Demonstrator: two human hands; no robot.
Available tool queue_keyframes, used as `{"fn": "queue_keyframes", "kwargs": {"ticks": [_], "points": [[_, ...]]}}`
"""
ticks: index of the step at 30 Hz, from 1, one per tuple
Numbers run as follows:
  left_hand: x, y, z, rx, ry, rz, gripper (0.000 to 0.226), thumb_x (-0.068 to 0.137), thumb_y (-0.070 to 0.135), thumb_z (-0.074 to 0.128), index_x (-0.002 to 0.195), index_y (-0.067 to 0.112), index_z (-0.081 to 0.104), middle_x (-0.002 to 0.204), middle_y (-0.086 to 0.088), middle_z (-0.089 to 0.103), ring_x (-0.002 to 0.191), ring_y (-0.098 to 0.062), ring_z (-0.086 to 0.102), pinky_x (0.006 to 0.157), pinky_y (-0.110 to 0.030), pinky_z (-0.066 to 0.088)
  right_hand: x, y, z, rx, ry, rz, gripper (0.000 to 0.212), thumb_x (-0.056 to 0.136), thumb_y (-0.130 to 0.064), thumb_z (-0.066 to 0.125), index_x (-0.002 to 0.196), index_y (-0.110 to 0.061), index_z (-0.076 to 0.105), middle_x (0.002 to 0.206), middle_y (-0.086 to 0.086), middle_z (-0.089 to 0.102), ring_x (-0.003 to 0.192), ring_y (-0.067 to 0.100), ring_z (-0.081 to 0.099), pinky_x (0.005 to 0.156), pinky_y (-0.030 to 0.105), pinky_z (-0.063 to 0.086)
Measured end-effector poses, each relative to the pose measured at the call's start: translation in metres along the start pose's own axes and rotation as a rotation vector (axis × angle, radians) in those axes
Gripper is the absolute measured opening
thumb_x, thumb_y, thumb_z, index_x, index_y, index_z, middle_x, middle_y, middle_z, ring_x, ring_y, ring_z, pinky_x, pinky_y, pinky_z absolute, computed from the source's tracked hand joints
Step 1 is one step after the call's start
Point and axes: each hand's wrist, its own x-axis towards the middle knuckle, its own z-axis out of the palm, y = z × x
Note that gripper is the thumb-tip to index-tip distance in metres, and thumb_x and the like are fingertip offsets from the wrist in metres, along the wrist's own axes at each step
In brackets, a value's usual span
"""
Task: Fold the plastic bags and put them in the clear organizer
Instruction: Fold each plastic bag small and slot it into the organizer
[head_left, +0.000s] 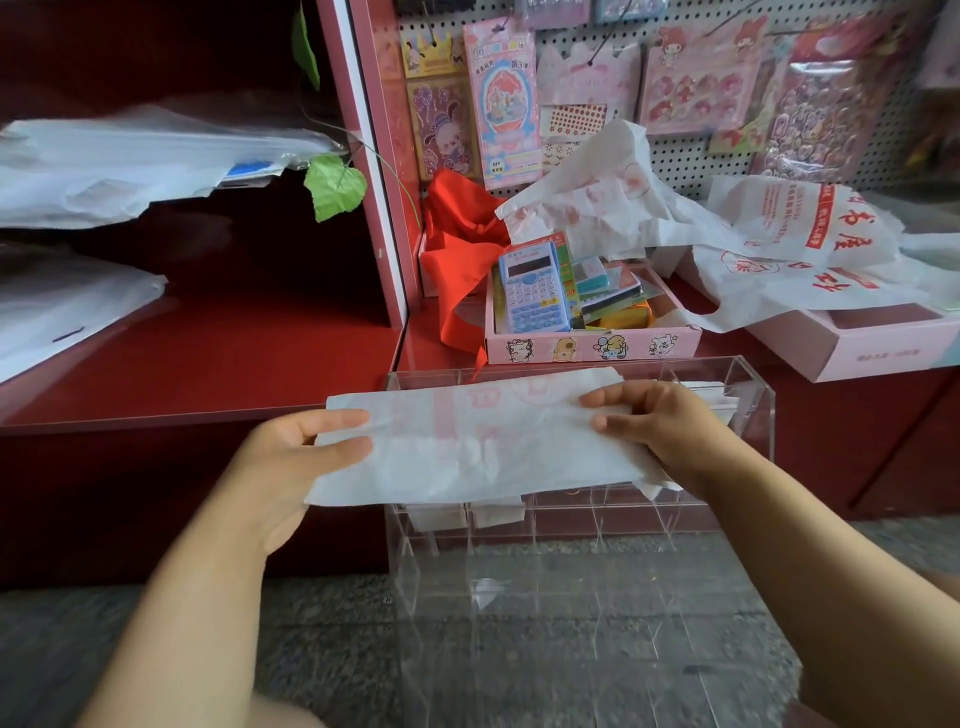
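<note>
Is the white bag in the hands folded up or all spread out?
Folded. The white plastic bag with pink print is a flat, narrow strip, pinched at its ends by the left hand and right hand.

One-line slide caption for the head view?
Both hands, left hand and right hand, hold a folded white plastic bag flat above the clear organizer.

A pink box sits on the red counter — blue calculator propped inside, red ribbon just left of it; sticker packs hang on the pegboard behind — a green leaf dangles left.
</note>
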Motion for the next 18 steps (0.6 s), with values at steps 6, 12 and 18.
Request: {"fn": "queue_keyframes", "kwargs": {"ticks": [6,12,18], "points": [[0.001,0.004,-0.004,-0.025,0.004,0.062,0.033,0.075,-0.007,0.07,0.099,0.015,0.071,0.117,-0.002,0.064,0.121,-0.01,0.051,0.106,-0.025,0.031,-0.001,-0.003,-0.003,0.005,0.004,-0.071,0.042,0.059,-0.013,0.08,0.101,-0.019,0.075,0.095,0.019,0.074,0.075,0.027,0.069,0.069,0.033,0.061],[0.002,0.007,-0.008,0.068,0.045,0.116,0.032,0.078,-0.006,0.072,0.094,0.021,0.072,0.104,0.008,0.062,0.124,-0.006,0.044,0.103,-0.024,0.029,0.001,-0.002,-0.004,-0.026,0.023,-0.149,0.036,0.066,-0.009,0.08,0.099,-0.022,0.076,0.094,0.02,0.073,0.078,0.03,0.069,0.074,0.038,0.061],[-0.001,0.011,-0.011,0.259,0.127,0.193,0.035,0.075,0.005,0.08,0.072,0.04,0.077,0.096,0.007,0.065,0.096,0.001,0.056,0.088,-0.021,0.037,0.006,0.005,-0.004,-0.142,0.081,-0.143,0.021,0.076,-0.015,0.079,0.092,-0.029,0.078,0.104,0.021,0.071,0.094,0.044,0.066,0.081,0.056,0.057]]}}
